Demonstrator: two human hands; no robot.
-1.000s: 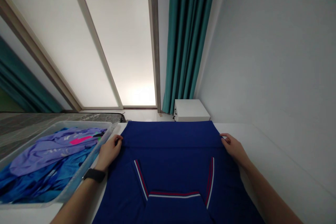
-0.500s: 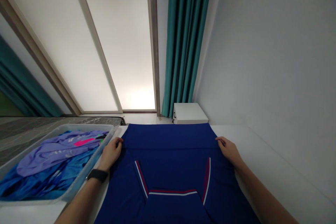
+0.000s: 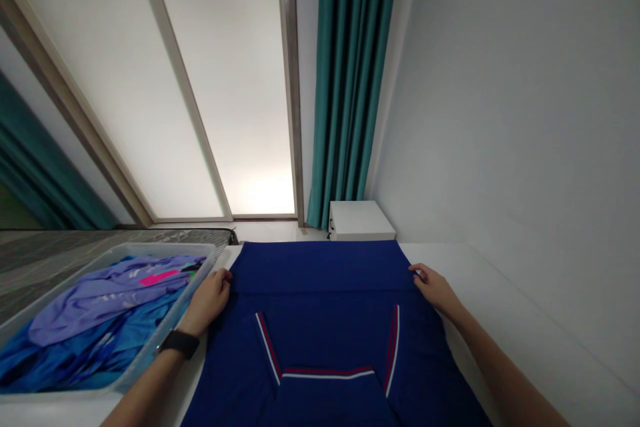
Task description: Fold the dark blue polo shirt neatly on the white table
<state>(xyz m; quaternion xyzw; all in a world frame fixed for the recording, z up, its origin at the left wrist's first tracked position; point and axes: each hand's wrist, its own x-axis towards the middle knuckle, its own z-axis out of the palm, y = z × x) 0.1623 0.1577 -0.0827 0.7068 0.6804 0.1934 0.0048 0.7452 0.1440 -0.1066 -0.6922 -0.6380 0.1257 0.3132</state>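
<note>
A dark blue garment (image 3: 325, 313) with red and white striped trim lies spread on a white table (image 3: 505, 320) in front of me. Its far part is folded back toward me, making a crease across the cloth. My left hand (image 3: 210, 299) pinches the left end of that fold, a black watch on its wrist. At the right end of the fold, my right hand (image 3: 434, 288) grips the cloth with curled fingers.
A clear plastic bin (image 3: 150, 353) at my left holds purple and blue clothes (image 3: 95, 320). Beyond the table stand a small white cabinet (image 3: 360, 220), a teal curtain (image 3: 350, 80) and a large frosted window (image 3: 210, 93). A white wall runs along the right.
Both hands stayed on the ends of the fold, shifting slightly inward. The view tilted up a little, so the garment sits lower in the picture.
</note>
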